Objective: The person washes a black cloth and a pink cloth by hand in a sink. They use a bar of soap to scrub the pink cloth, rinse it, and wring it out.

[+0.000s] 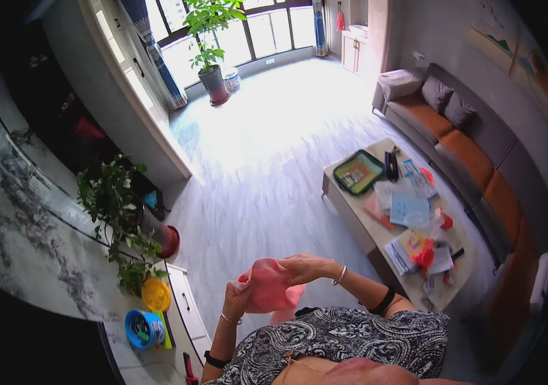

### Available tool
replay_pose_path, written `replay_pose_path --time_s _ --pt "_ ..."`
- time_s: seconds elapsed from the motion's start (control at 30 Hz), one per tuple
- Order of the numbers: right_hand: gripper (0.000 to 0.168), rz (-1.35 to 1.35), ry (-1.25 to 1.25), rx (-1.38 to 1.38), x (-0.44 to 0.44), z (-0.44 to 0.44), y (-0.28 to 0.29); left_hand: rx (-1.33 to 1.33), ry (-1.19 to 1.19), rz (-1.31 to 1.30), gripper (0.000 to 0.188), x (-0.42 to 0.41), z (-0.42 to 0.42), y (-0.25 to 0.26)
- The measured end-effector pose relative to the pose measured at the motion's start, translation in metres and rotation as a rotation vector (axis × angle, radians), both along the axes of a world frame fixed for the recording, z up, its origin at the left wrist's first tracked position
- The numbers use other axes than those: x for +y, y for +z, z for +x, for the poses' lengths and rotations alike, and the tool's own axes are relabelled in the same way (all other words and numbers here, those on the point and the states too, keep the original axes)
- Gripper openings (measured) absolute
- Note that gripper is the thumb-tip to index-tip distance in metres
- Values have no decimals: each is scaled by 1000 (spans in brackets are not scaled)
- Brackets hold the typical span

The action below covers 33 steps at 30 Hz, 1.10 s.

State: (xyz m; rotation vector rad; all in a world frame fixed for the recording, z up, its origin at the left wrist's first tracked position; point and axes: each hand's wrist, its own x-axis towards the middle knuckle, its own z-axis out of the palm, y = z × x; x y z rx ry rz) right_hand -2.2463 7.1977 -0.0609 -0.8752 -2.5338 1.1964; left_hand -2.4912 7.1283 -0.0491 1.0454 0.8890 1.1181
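Observation:
A pink cloth (269, 286) hangs bunched between my two hands, in front of my patterned top. My left hand (236, 299) grips its left edge, where a paler fold shows. On the other side my right hand (308, 267) has its fingers closed on the cloth's upper right edge. Part of the cloth droops below the hands, over the grey floor (254, 211). Each wrist wears a bracelet.
To the right a coffee table (346, 211) carries a green tray (359, 172), papers and red items, beside a long sofa (452, 134). At left, a white cabinet (185, 293) bears a blue bucket (145, 328) and a yellow lid (155, 294). Potted plants (214, 84) stand further off.

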Motion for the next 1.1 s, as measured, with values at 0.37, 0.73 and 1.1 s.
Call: replay_pose_path --time_s 0.37,0.73,1.1 --pt "27 -39 -580 -47 326 59 -22 33 -317 -56 28 396 8 -6" --pt "25 -427 -801 773 618 128 -9 461 -547 430 60 760 104 -15" --pt "61 21 -122 375 986 79 67 97 -220 83 36 1052 100 -40"
